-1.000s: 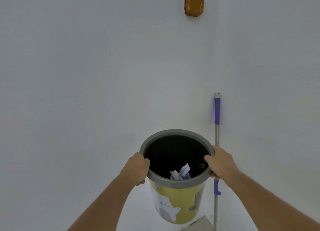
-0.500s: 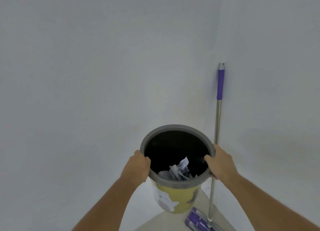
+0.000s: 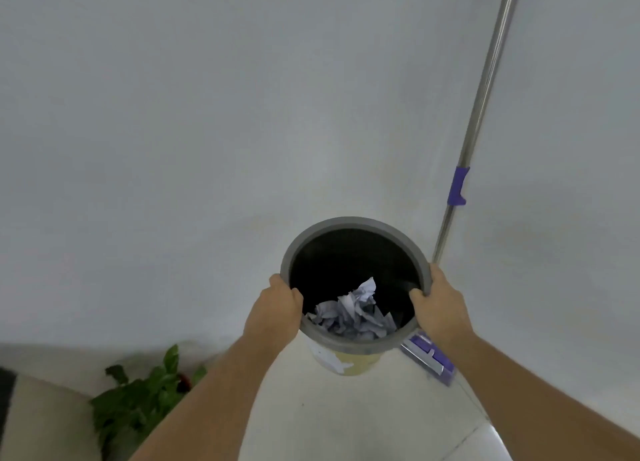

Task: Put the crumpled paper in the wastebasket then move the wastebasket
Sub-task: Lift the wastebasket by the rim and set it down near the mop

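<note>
Left hand (image 3: 275, 308) clamped on bin (image 3: 356, 343) rim, near-left side, thumb hooked over inner edge, fingers wrapped outside. Right hand (image 3: 440, 308) clamped on same rim, near-right side, thumb inside, fingers outside. Both forearms bare, reaching in from bottom of view. Bin: round, grey rim, dark interior, yellow body w/ white print partly visible below rim. Whether base touches floor (image 3: 346, 419) or hangs just above: cannot tell. Paper (image 3: 353, 311) crumpled, white, lies inside bin at bottom, toward near wall, several pieces bunched together. Mop (image 3: 481, 97) stands just right of bin, metal pole leaning up wall (image 3: 173, 114), purple clip partway up pole; mop head, purple w/ silver plate, on floor at bin's right, touching or nearly touching bin side, partly hidden behind right wrist. Bin sits close to wall corner, pole running up behind right hand. Plant (image 3: 138, 395), green leaves, on floor well left of bin & nearer camera. Dark-edged pale obj at far lower left, beyond plant: unidentifiable.
</note>
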`<state>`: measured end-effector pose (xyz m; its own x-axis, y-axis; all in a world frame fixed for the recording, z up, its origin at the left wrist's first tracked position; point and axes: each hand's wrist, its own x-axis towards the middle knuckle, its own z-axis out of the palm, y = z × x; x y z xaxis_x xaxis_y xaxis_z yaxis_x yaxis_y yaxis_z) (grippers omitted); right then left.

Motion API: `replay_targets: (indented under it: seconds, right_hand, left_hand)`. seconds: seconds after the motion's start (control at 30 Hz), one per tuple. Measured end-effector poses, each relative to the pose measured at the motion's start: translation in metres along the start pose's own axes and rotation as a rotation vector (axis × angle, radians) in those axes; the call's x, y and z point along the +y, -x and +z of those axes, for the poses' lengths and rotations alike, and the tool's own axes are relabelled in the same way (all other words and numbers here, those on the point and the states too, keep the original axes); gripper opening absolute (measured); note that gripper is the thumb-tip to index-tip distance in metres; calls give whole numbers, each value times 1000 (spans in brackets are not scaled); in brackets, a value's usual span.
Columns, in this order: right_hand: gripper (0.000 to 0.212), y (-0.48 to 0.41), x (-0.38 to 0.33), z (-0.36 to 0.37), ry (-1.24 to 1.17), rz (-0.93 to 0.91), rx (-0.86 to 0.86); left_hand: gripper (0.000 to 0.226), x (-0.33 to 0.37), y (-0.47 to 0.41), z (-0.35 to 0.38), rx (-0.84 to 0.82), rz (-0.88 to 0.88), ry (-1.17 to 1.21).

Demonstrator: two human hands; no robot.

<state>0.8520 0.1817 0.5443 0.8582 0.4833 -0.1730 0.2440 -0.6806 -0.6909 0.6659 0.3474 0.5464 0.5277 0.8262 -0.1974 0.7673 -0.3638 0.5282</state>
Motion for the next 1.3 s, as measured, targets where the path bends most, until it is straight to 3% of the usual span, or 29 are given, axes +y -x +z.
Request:
replay_targets:
  seconds: [0.07, 0.3, 0.5, 0.77, 1.3]
  right_hand:
    - [51, -6, 46, 48, 18, 30, -3]
    - [40, -34, 185, 195, 65, 82, -5]
    - [44, -55, 267, 279, 37, 49, 1]
    - [43, -61, 314, 319, 54, 70, -39]
    - [47, -62, 318, 319, 59, 58, -53]
  left_hand:
    - [23, -34, -9, 52, 12, -20, 13]
    - [21, -146, -41, 219, -21, -8, -54]
    - [26, -209, -67, 313, -38, -63, 2]
    - [29, -242, -73, 366, -55, -86, -13]
    - [32, -245, -72, 380, -63, -130, -75]
